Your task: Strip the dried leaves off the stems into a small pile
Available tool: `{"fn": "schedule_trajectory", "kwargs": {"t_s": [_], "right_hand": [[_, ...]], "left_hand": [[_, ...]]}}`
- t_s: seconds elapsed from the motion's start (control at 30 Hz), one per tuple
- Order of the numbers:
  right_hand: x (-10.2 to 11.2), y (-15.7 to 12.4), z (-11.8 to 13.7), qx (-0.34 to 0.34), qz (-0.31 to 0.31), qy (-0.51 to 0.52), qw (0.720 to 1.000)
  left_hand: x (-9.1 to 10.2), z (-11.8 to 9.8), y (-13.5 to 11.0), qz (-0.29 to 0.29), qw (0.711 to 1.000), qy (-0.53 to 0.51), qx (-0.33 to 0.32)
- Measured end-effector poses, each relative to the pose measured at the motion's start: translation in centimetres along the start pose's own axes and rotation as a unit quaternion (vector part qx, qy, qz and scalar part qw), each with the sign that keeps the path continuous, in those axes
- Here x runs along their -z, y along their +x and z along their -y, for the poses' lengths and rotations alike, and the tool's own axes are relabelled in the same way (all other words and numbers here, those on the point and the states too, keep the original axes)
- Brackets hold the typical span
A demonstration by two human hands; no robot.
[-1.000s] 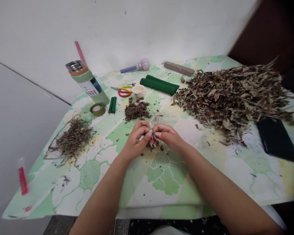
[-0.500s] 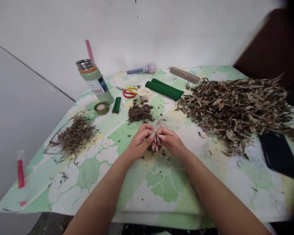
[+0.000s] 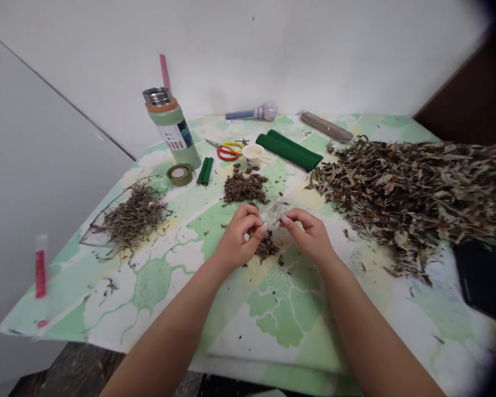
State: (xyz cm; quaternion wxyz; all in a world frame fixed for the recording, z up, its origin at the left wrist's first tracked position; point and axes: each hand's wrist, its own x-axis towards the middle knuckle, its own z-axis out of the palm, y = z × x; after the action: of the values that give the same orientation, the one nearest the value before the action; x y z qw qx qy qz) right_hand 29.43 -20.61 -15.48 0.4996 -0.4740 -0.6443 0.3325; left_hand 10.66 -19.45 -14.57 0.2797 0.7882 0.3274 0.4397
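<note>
My left hand (image 3: pixel 243 236) and my right hand (image 3: pixel 309 234) hover over the tablecloth, a short gap between them. Thumb and fingers of each are pinched together; whatever they hold is too small to make out. Below and between them lies a small heap of crumbled dry leaf (image 3: pixel 268 247), partly hidden by my left hand. Just beyond is a larger dark crumbled pile (image 3: pixel 244 187). To the right spreads a big mound of whole dried leaves (image 3: pixel 409 182). A tangle of thin dry stems (image 3: pixel 134 218) sits on the left.
Behind the piles are a white cup (image 3: pixel 253 154), red-and-yellow scissors (image 3: pixel 230 151) and green rolls (image 3: pixel 289 151). A green tape roll (image 3: pixel 179 174) stands by the open flask (image 3: pixel 173 132). A black phone (image 3: pixel 481 278) touches the leaf mound. A patterned cloth (image 3: pixel 157 309) covers the table.
My hands, together over the small heap before, have drawn apart, the right one moving rightward. More of the crumbled heap shows between them. The whole view has shifted slightly.
</note>
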Motion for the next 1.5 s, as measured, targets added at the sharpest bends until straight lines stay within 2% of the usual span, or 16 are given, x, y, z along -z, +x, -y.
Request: {"fn": "schedule_trajectory", "kwargs": {"t_s": [0.07, 0.17, 0.3, 0.4, 0.5, 0.63, 0.87, 1.23, 1.4, 1.5], "right_hand": [[-0.1, -0.1, 0.3, 0.042, 0.012, -0.063, 0.997], [-0.5, -0.4, 0.9, 0.054, 0.032, -0.07, 0.996], [-1.2, -0.8, 1.4, 0.003, 0.043, -0.019, 0.999], [-1.3, -0.9, 1.8, -0.033, 0.047, 0.058, 0.997], [-1.1, -0.8, 2.2, -0.084, 0.086, 0.129, 0.984], [-1.1, -0.7, 2.1, -0.124, 0.127, 0.147, 0.973], [-2.3, -1.2, 1.4, -0.138, 0.107, 0.171, 0.97], [-3.1, -1.2, 1.5, -0.121, 0.08, 0.18, 0.973], [-3.3, -0.7, 1.6, -0.147, 0.039, 0.221, 0.963], [-3.3, -0.6, 1.7, -0.149, 0.036, 0.232, 0.961]], "left_hand": [[-0.1, 0.0, 0.0, 0.006, 1.0, 0.003, -0.003], [-0.2, -0.1, -0.1, 0.002, 1.0, 0.01, -0.004], [-0.4, -0.2, -0.2, -0.003, 1.0, 0.026, -0.006], [-0.7, -0.2, -0.2, -0.011, 0.999, 0.037, -0.004], [-1.0, 0.0, -0.3, -0.032, 0.999, 0.038, 0.009], [-1.1, 0.1, -0.3, -0.016, 0.999, 0.033, 0.02], [-1.1, -0.1, -0.4, 0.011, 0.998, 0.053, 0.021], [-1.4, -0.2, -0.4, -0.008, 0.999, 0.04, 0.015], [-2.2, -0.3, -0.4, -0.032, 0.998, -0.004, 0.051], [-2.3, -0.3, -0.2, -0.041, 0.997, -0.013, 0.065]]}}
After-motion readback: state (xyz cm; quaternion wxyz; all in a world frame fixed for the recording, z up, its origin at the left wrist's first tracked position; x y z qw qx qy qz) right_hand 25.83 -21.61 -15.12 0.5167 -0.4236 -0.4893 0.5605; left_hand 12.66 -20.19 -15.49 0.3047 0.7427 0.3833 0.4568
